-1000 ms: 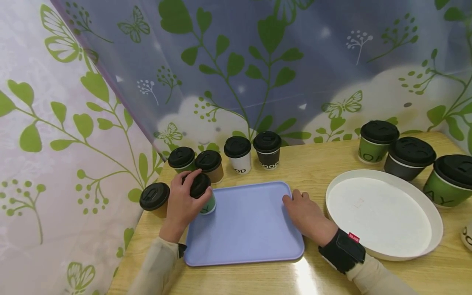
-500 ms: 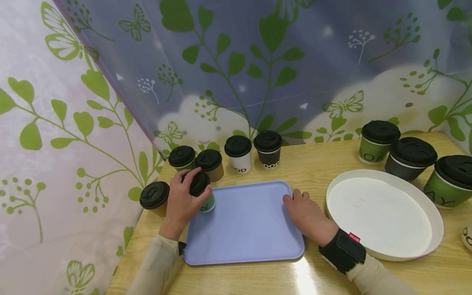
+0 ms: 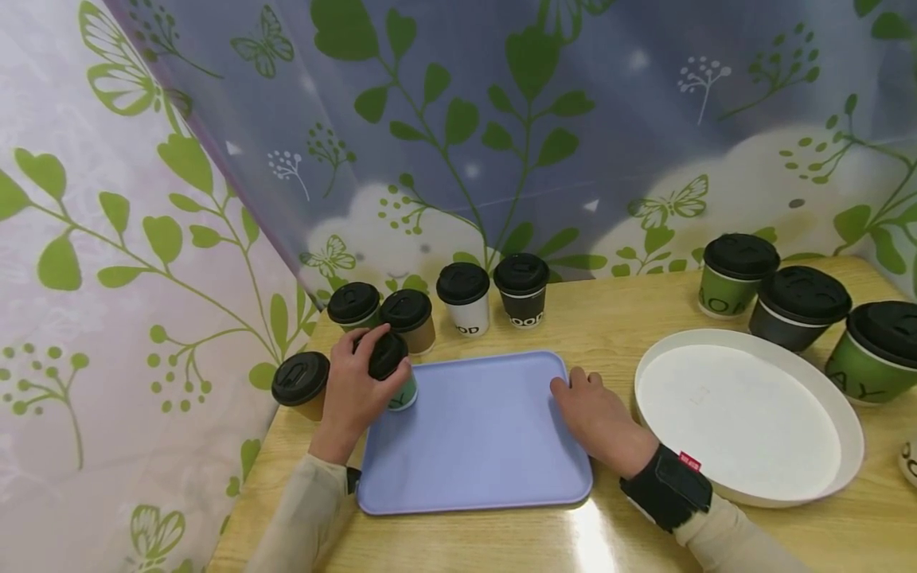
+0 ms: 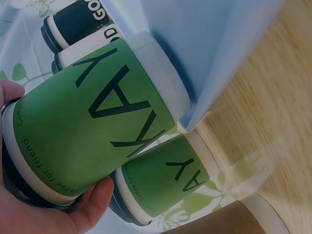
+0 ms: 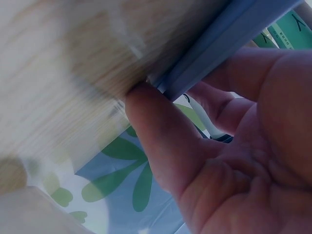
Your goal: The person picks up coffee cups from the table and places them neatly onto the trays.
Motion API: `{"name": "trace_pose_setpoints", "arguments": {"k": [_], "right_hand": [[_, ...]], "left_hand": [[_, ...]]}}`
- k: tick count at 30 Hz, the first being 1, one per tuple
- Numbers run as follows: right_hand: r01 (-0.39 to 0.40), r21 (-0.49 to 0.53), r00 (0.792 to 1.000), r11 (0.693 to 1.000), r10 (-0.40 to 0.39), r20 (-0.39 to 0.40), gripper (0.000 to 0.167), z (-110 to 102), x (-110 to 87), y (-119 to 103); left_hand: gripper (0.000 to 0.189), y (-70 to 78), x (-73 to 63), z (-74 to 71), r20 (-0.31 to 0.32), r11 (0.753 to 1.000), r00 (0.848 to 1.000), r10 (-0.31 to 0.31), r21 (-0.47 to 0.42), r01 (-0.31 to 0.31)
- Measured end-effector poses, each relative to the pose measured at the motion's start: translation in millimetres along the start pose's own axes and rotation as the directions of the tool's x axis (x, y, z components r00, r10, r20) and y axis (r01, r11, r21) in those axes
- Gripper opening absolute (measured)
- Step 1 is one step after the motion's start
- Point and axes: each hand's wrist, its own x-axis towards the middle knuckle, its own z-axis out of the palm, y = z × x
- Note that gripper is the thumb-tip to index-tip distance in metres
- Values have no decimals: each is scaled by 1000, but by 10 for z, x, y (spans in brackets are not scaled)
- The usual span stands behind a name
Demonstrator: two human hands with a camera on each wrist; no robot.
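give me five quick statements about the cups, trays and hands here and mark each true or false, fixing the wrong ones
1. The left hand grips a green KAY cup. True.
2. The right hand is wrapped round a cup. False: it holds the right edge of the blue tray.
3. The white cup and the black cup beyond the blue tray both wear black lids. True.
4. The round white tray lies to the left of the blue tray. False: in the head view it lies to the right.
5. On the right, a dark grey cup stands between two other green cups. True.
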Motion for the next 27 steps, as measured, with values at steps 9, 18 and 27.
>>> {"name": "trace_pose_setpoints", "arguments": {"k": [9,18,27], "right_hand": [[-2,6,1000,1000,2,-10,11,-13,3,-2],[1,5,1000,1000,-1,-7,12,-6,-5,-3],[10,9,1000,1000,-10,-16,11,-4,-12,-5]], "left_hand": [[57,-2,5,-3,17,1000,1000,-8,-1,8],[57,-29,4,7,29,1000,999,-20,10,20],[59,-37,4,17,45,999,999,-25,35,24]]}}
